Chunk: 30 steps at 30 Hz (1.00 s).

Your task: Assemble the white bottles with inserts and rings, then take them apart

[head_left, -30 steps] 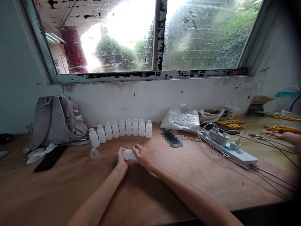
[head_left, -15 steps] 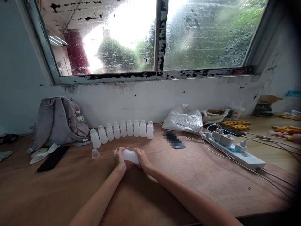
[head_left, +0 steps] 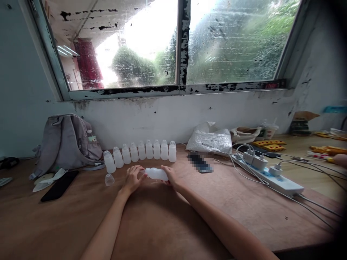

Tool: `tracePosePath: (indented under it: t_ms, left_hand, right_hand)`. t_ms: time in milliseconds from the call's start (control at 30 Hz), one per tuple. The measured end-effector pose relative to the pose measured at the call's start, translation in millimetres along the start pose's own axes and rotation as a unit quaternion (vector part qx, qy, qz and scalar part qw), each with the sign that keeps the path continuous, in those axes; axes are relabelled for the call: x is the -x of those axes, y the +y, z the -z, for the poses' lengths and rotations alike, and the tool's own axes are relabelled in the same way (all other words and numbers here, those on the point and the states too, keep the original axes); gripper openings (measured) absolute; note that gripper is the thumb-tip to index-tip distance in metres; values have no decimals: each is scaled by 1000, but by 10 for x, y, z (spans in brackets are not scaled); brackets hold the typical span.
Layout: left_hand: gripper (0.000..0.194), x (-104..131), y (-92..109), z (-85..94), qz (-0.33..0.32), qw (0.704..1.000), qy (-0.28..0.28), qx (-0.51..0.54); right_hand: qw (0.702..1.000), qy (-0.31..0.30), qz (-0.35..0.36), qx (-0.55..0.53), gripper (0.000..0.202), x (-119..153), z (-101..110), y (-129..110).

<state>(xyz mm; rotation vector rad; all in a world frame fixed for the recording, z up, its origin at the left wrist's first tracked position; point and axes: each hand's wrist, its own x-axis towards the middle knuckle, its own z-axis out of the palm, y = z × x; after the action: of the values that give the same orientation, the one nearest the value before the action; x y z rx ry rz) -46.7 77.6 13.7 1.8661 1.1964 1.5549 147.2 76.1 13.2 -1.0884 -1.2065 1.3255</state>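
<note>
A frosted white baby bottle lies sideways between my two hands, just above the brown tabletop. My right hand wraps round its base end. At the neck end, my left hand has its fingers and thumb closed; its grip partly hides the bottle's top. Behind them, several similar baby bottles stand upright in a curved row. A clear dome cap rests on the table in front of the row's left end, left of my left hand.
A grey backpack and a black phone are on the left. To the right are a silver padded bag, a blurred-out dark item, and a white power strip with trailing cables. Part of another person's hand shows at the right edge.
My hands have moved slightly apart, the left shifting left and the right shifting right with the bottle. More of the bottle's neck end shows now. The view has shifted slightly.
</note>
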Motion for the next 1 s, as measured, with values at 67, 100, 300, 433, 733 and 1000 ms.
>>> tracePosePath:
  t_ms: [67, 100, 300, 433, 733, 1000]
  left_hand:
    - [14, -27, -111, 116, -43, 991, 33, -122]
    - [12, -35, -160, 176, -52, 980, 62, -182]
    - [24, -34, -384, 580, 41, 901, 250, -353]
    - [35, -59, -526, 737, 156, 916, 317, -188]
    - [18, -149, -481, 335, 207, 930, 288, 93]
    - [33, -53, -171, -157, 316, 872, 153, 341]
  right_hand:
    - [1000, 21, 4, 2, 28, -44, 60, 3]
    - [999, 31, 6, 3, 28, -68, 92, 8]
    - [995, 100, 7, -4, 30, -219, 301, 60]
    - [993, 116, -1, -14, 34, -271, 368, 84]
    - [994, 104, -1, -15, 39, -290, 375, 114]
    - [999, 31, 45, 5, 34, -198, 318, 79]
